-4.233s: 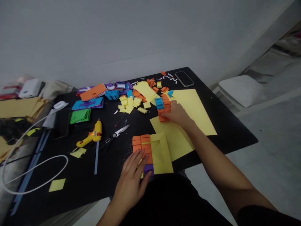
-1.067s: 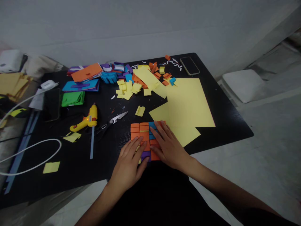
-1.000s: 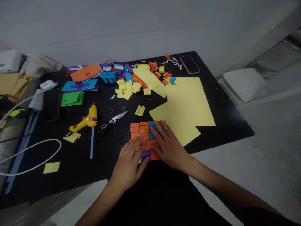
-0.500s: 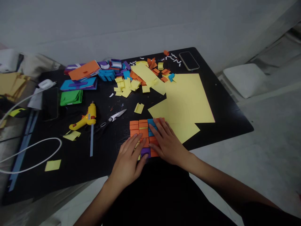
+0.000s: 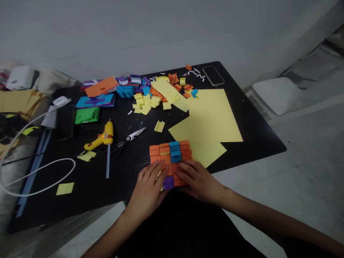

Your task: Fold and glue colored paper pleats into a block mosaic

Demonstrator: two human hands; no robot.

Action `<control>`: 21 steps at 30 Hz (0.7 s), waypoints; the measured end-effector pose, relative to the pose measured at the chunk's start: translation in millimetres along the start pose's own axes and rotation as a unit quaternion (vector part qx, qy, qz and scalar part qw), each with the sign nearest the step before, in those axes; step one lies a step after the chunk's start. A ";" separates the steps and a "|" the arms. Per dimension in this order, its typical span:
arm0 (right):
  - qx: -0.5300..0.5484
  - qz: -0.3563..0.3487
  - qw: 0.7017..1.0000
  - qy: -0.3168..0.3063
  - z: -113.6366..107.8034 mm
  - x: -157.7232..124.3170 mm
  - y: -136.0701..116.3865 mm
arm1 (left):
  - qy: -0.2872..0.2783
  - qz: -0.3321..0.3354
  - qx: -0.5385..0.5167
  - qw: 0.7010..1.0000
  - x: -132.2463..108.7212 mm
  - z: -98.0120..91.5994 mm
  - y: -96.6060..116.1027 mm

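Observation:
A panel of small folded paper pieces, mostly orange with some blue, purple and yellow, lies at the table's front edge. My left hand rests on its lower left part, fingers stretched over the pieces. On the lower right part lies my right hand, its fingers slightly bent and touching the orange pieces. Both palms cover the panel's near corners. Beyond it sits a single folded yellow paper piece. Large yellow paper sheets lie to the right, partly beside the panel.
Scissors and a yellow glue gun lie to the left. Folded paper stacks, loose yellow pieces and a phone are at the back. A white cable loops at far left. A white stool stands right.
My right hand has slid down toward me, uncovering the blue and orange pieces at the panel's upper right. My left hand stays on the left side. The whole view has shifted slightly.

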State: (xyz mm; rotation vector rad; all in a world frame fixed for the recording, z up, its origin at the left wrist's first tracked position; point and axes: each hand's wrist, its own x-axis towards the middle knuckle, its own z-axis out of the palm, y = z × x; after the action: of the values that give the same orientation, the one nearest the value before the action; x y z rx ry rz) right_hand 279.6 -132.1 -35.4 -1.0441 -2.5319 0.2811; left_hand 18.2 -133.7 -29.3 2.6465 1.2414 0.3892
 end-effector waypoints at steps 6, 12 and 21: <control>0.047 -0.055 0.997 -0.003 -21.0 -8.1 -0.9 | 0.011 0.041 -0.076 0.996 -11.8 -24.3 0.8; 0.279 0.177 0.941 0.074 -85.6 53.9 6.9 | 0.081 -0.074 -0.311 0.944 25.9 -87.8 -23.7; 0.540 0.284 0.785 0.104 -113.6 160.9 40.8 | 0.101 -0.251 -0.648 0.711 112.5 -118.5 -55.2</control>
State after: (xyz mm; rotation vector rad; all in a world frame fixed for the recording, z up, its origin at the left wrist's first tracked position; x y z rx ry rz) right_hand 249.1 15.0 98.3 -1.1394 -1.3263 1.4602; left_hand 10.0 -4.5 84.7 1.0378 1.0205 0.9846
